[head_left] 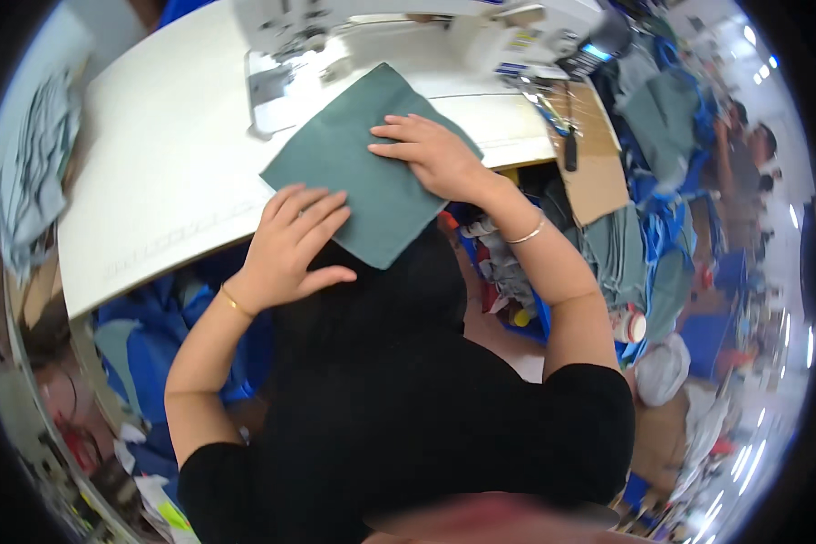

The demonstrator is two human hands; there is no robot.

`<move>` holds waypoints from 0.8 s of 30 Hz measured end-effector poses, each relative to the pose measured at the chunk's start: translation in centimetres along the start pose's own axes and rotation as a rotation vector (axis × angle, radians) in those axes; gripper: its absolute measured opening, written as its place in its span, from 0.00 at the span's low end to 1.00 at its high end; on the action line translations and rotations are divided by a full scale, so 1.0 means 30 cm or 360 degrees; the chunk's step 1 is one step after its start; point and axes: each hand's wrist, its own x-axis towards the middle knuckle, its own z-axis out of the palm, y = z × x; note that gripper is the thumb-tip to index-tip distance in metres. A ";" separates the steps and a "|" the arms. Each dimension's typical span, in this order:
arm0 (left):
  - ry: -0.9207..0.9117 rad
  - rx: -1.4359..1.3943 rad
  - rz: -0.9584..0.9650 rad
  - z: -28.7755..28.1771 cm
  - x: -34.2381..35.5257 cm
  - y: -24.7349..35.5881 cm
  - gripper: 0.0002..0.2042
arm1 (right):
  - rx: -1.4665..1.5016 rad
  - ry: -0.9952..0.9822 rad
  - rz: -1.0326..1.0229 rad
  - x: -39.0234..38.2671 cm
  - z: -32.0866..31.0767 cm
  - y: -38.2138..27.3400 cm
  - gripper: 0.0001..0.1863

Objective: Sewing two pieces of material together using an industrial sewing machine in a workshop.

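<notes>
A square of grey-green fabric [363,190] lies at the front edge of a white sewing table [154,136], overhanging toward my lap. My left hand [295,240] rests on its lower left part with fingers spread. My right hand [426,159] lies on its upper right part, fingers stretched out and slightly apart. Just beyond the fabric stands a white sewing machine [480,41], with its needle area behind the fabric's top left.
At right are a cardboard piece [589,181] with a dark-handled tool [570,150], hanging green-grey cloth [612,263] and a white jar [627,325]. Folded grey cloth [32,172] lies at far left. Blue cloth [154,354] fills space below the table. Other people [743,154] are at far right.
</notes>
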 end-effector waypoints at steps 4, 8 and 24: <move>-0.0105 0.0120 -0.0215 -0.018 -0.006 -0.016 0.45 | 0.0250 -0.0189 -0.0227 0.038 -0.041 0.009 0.26; -0.0163 0.0156 -0.0294 -0.014 -0.032 0.007 0.47 | 0.0627 0.0285 0.0363 0.058 -0.084 0.061 0.18; 0.0266 0.0346 -0.0316 0.109 -0.106 0.047 0.28 | -0.0240 -0.0159 0.0067 0.210 0.107 -0.156 0.28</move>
